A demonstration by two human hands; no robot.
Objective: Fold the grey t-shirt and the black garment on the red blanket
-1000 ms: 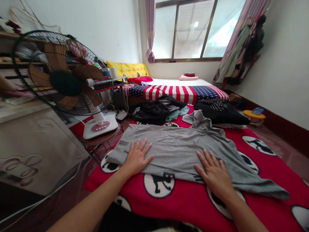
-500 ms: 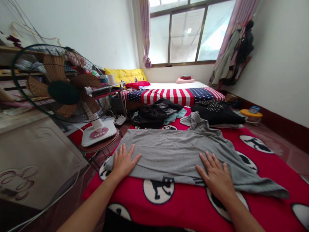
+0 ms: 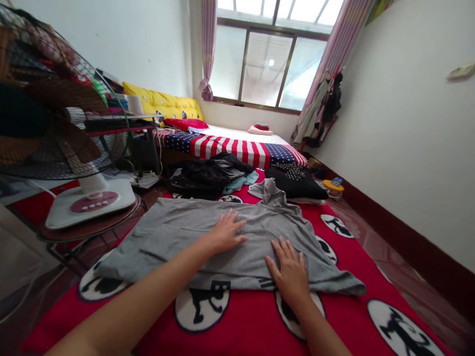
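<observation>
On the grey shirt (image 3: 178, 232), both flat hands (image 3: 226, 232).

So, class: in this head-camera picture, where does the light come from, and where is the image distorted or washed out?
Head view: daylight enters through the window, whose panes are blown out to near white; the wide lens bends the fan at the left edge; both hands, left hand and right hand, lie sharp on the grey shirt.
</observation>
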